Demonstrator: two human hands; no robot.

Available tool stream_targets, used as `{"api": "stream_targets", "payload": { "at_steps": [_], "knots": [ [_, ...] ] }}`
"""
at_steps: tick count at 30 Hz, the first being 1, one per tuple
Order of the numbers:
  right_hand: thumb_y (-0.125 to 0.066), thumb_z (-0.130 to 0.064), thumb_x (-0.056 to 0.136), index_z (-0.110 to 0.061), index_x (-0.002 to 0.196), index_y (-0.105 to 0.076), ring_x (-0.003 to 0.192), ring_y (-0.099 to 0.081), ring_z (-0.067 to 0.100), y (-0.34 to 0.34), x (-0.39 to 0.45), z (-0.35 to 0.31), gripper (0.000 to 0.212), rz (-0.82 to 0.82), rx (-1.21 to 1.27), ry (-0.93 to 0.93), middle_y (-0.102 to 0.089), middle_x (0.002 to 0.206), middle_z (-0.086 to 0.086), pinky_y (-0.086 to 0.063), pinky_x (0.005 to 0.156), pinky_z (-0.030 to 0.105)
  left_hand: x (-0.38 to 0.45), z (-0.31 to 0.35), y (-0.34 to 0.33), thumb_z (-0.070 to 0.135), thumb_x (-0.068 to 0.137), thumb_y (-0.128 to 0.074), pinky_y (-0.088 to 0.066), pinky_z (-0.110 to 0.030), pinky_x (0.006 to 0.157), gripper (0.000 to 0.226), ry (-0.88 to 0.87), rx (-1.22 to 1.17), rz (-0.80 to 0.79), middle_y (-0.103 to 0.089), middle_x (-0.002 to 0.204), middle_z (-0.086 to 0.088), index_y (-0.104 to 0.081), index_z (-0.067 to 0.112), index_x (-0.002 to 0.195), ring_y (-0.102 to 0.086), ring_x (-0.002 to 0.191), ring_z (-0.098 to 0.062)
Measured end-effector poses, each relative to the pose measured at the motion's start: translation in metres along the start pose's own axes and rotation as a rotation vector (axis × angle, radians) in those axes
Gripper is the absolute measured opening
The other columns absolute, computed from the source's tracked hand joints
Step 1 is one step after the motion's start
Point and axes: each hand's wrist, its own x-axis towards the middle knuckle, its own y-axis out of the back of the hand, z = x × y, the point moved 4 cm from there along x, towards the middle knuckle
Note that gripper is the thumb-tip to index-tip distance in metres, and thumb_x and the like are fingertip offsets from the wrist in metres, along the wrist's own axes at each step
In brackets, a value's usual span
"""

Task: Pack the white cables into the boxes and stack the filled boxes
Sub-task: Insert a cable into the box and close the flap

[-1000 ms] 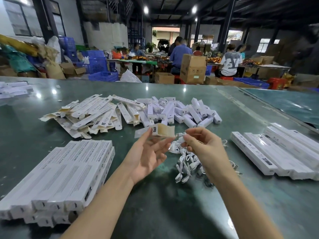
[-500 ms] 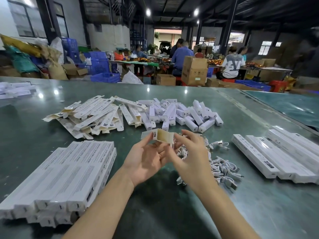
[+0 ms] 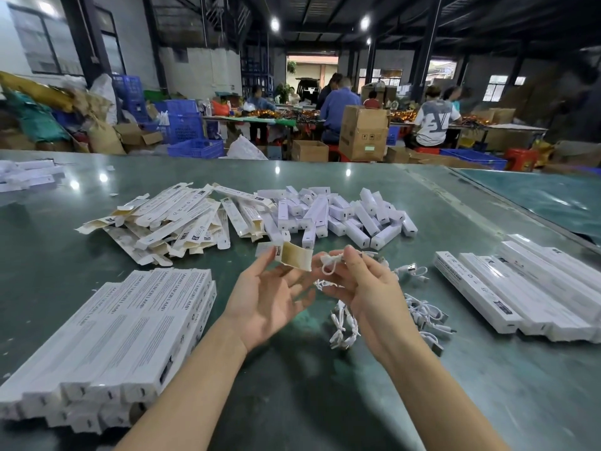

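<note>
My left hand (image 3: 270, 297) holds a small open box (image 3: 287, 253) by its end, its brown inner flap facing my right hand. Just to the right of the flap, my right hand (image 3: 364, 288) pinches a coiled white cable (image 3: 328, 263) at its fingertips. More bundled white cables (image 3: 422, 315) lie loose on the green table under and right of my right hand. A stack of filled long white boxes (image 3: 130, 330) lies at the near left.
Flat unfolded box blanks (image 3: 175, 219) are heaped at the centre left, and short white boxes (image 3: 344, 216) at the centre. Long white boxes (image 3: 527, 288) lie in a row on the right. Beyond the table's far edge (image 3: 292, 166) stand crates, cartons and seated people.
My right hand has drawn back slightly to the right with a cable pinched in it. My left hand keeps the open box in the same place.
</note>
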Motion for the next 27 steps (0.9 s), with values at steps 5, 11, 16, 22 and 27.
{"api": "stream_targets", "payload": {
  "at_steps": [5,11,16,22,27],
  "knots": [
    [-0.056,-0.017,0.094,0.001,0.097,-0.07,0.07,-0.055,0.011,0.01,0.005,0.003,0.023,0.061,0.049,-0.035,-0.068,0.084,0.008,-0.043,0.066,0.022,0.002,-0.004,-0.007,0.041,0.1,-0.042,-0.054,-0.043,0.096,0.056,0.006,-0.024,-0.074,-0.065,0.124,-0.025,-0.077,-0.002,0.088,-0.066,0.113,-0.034],
    [-0.063,-0.009,0.091,-0.007,0.082,-0.07,0.059,-0.055,0.007,0.02,0.006,-0.002,0.012,0.199,-0.159,0.204,-0.065,0.064,-0.002,-0.046,0.058,0.016,-0.001,-0.006,-0.013,0.034,0.096,-0.048,-0.058,-0.041,0.087,0.049,0.049,-0.033,-0.091,-0.061,0.124,-0.031,-0.075,-0.006,0.088,-0.067,0.108,-0.037],
    [-0.067,-0.008,0.088,-0.014,0.085,-0.072,0.061,-0.055,0.008,0.018,-0.002,-0.013,0.008,0.248,-0.704,0.568,-0.065,0.07,-0.006,-0.042,0.062,0.016,-0.004,-0.006,-0.014,0.032,0.093,-0.05,-0.058,-0.044,0.087,0.049,0.085,-0.039,-0.089,-0.058,0.126,-0.036,-0.074,-0.01,0.087,-0.065,0.11,-0.041],
    [-0.068,-0.01,0.087,-0.017,0.086,-0.073,0.058,-0.053,0.007,0.024,0.006,-0.009,0.009,0.204,-0.335,0.268,-0.065,0.066,-0.007,-0.045,0.057,0.017,-0.002,-0.003,-0.007,0.036,0.1,-0.045,-0.052,-0.043,0.098,0.052,0.044,-0.048,-0.014,-0.06,0.126,-0.031,-0.073,0.0,0.074,-0.064,0.114,-0.039],
    [-0.068,-0.004,0.086,-0.005,0.087,-0.066,0.07,-0.067,0.018,0.02,0.004,-0.015,0.002,0.174,-0.133,0.215,-0.074,0.079,0.011,-0.053,0.064,0.022,0.002,0.005,0.008,0.034,0.082,-0.058,-0.056,-0.036,0.073,0.036,-0.022,-0.04,0.133,-0.073,0.099,-0.017,-0.062,0.003,0.101,-0.074,0.084,-0.027]
  ]
}}
